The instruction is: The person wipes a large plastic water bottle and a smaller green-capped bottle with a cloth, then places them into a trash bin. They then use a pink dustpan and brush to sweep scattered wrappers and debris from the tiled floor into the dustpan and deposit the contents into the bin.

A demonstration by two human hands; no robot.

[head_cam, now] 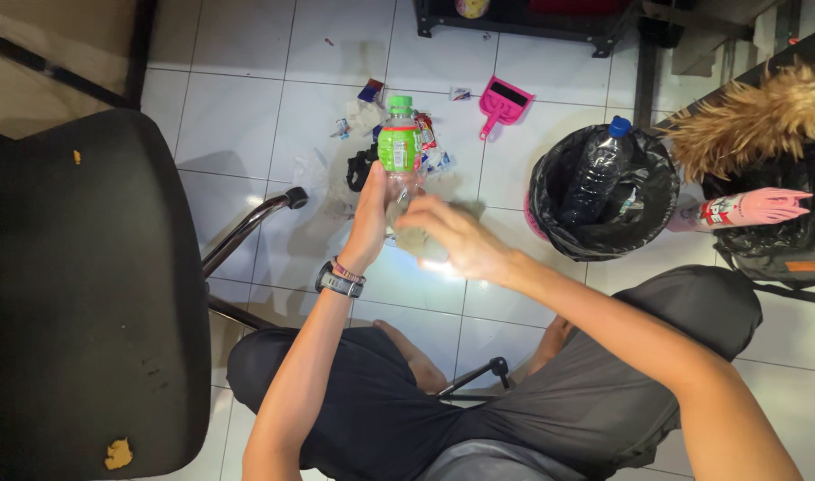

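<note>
A clear plastic bottle (400, 147) with a green label and green cap is held out over the tiled floor. My left hand (370, 214), with a watch and bracelets on the wrist, grips its lower body from the left. My right hand (456, 239) wraps around the bottle's base from the right. The bottom of the bottle is hidden by my fingers. Below my arms are my knees in dark shorts.
A bin with a black liner (603, 191) stands to the right and holds a large dark bottle (596, 169). Scattered wrappers (372, 134) and a pink dustpan (503, 102) lie on the floor ahead. A black chair (87, 294) fills the left side. A feathery duster (755, 116) and pink handle are at far right.
</note>
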